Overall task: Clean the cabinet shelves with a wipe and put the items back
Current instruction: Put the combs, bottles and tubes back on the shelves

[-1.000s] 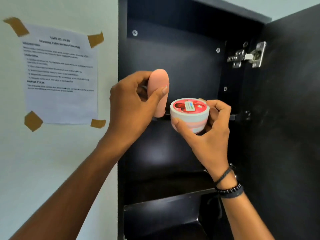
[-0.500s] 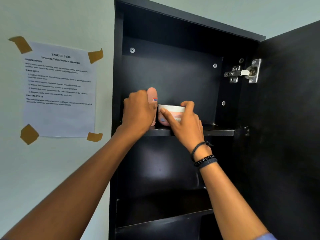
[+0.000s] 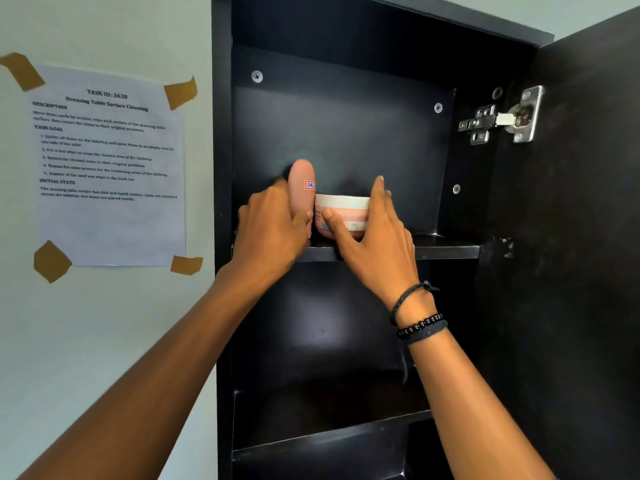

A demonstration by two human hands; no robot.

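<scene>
Up on the top shelf [image 3: 446,251], the left hand [image 3: 273,230] wraps a pink bottle [image 3: 300,188], standing it upright, while the right hand [image 3: 374,237] grips a low jar [image 3: 343,211] just beside it, likely so both settle together near the left wall. Dark, bare shelf runs on to the right. Below, the shelves look empty. A taped sheet [image 3: 107,164] hangs on the pale wall; the door [image 3: 585,237] stands open.

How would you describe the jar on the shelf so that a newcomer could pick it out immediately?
Look inside the open black cabinet, on its upper shelf. The jar sits there under the right hand. It is squat and round, white-rimmed above a pink band, unlike the tall, all-pink rounded bottle touching its left side.
</scene>
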